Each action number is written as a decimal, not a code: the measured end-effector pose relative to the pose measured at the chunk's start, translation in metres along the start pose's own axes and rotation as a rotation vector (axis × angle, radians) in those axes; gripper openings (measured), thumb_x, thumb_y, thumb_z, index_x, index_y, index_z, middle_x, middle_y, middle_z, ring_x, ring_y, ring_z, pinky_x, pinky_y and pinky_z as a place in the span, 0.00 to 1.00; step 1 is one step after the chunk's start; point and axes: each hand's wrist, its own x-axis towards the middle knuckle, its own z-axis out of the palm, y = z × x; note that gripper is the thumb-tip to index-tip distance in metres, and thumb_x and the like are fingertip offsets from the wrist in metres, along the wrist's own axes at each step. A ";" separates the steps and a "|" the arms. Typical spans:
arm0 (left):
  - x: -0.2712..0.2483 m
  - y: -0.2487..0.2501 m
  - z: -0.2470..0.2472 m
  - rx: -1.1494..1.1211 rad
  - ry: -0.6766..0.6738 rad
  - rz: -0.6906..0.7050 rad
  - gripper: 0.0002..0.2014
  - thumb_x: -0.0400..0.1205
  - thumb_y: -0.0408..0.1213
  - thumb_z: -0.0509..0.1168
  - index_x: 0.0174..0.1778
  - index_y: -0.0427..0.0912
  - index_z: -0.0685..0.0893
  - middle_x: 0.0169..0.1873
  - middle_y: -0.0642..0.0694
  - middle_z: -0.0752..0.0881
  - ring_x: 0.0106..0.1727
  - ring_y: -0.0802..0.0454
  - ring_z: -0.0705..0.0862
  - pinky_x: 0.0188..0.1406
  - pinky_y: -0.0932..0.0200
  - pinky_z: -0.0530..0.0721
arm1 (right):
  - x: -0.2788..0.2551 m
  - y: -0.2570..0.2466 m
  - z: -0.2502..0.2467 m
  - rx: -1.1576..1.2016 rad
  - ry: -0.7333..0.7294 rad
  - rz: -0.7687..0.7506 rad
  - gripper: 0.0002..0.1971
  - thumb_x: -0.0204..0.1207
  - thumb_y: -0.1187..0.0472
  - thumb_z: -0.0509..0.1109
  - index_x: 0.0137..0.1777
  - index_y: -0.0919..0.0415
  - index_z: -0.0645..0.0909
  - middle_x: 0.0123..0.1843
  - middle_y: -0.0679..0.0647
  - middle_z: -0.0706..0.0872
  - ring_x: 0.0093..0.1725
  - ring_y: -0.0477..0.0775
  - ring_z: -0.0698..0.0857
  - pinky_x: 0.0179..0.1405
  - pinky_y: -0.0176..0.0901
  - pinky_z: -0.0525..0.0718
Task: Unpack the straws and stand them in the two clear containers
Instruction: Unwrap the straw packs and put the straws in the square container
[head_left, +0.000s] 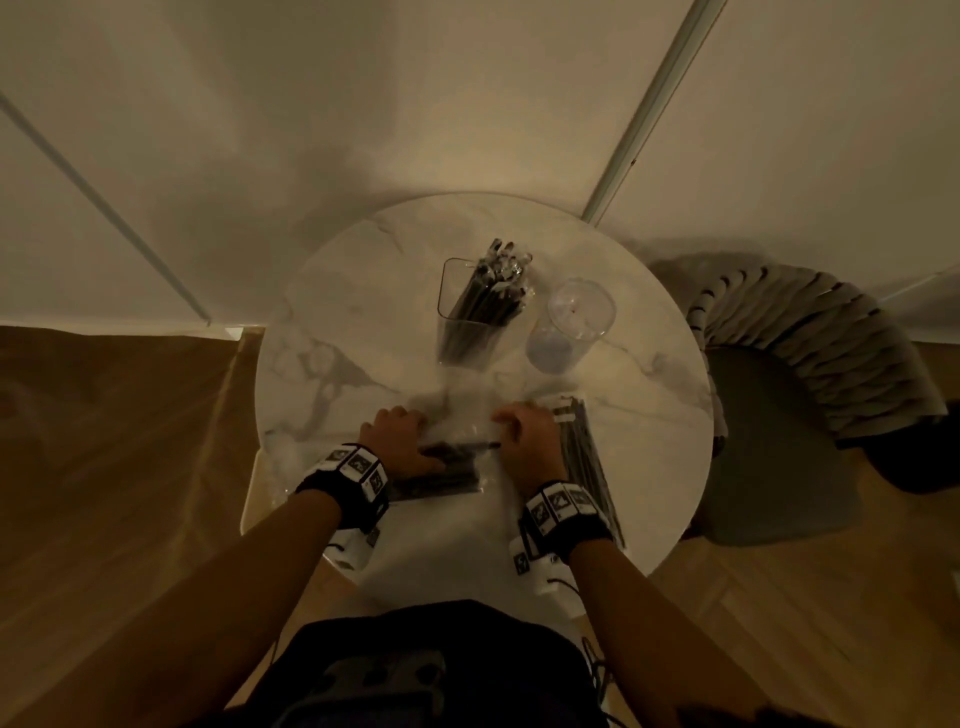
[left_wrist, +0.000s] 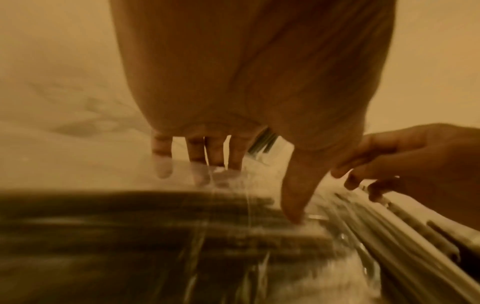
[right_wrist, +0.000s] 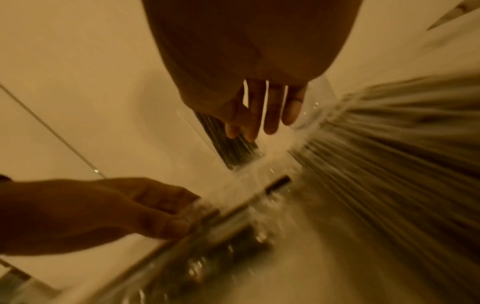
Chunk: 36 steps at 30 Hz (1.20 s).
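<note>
A clear bag of black straws (head_left: 441, 470) lies on the round marble table (head_left: 353, 312) in front of me. My left hand (head_left: 395, 421) pinches its left edge, thumb on top of the film (left_wrist: 293, 205). My right hand (head_left: 511, 423) pinches the clear film at the bag's open end, fingers curled (left_wrist: 358, 183). One straw (head_left: 483, 445) pokes out of the opening. A second pack of straws (head_left: 584, 457) lies under my right wrist. Behind them, the square clear container (head_left: 467, 317) holds several black straws, and the round clear container (head_left: 571, 327) stands empty.
A green chair with a ribbed back (head_left: 779, 415) stands against the table's right side. A white wall rises behind the table, and wooden floor shows on the left. Some clear film (head_left: 280, 452) lies at the table's left edge.
</note>
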 end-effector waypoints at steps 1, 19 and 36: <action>-0.002 0.001 0.005 0.065 -0.003 0.013 0.40 0.71 0.63 0.72 0.77 0.51 0.69 0.69 0.44 0.74 0.70 0.39 0.72 0.70 0.39 0.73 | -0.006 0.011 0.007 -0.033 -0.055 0.044 0.13 0.75 0.62 0.61 0.53 0.59 0.86 0.55 0.55 0.85 0.61 0.58 0.80 0.69 0.56 0.77; -0.010 0.014 -0.002 -0.229 0.008 0.122 0.14 0.73 0.41 0.76 0.53 0.55 0.83 0.53 0.49 0.86 0.51 0.49 0.83 0.51 0.56 0.78 | -0.009 0.016 0.016 -0.096 -0.281 0.035 0.15 0.71 0.55 0.80 0.56 0.56 0.91 0.53 0.56 0.84 0.57 0.57 0.79 0.62 0.41 0.76; -0.016 0.010 -0.013 -0.192 0.010 0.166 0.14 0.82 0.41 0.67 0.63 0.47 0.83 0.56 0.46 0.86 0.58 0.44 0.83 0.60 0.52 0.79 | 0.001 0.020 0.006 -0.099 -0.320 0.099 0.06 0.77 0.66 0.72 0.47 0.70 0.83 0.50 0.68 0.87 0.52 0.67 0.84 0.45 0.41 0.71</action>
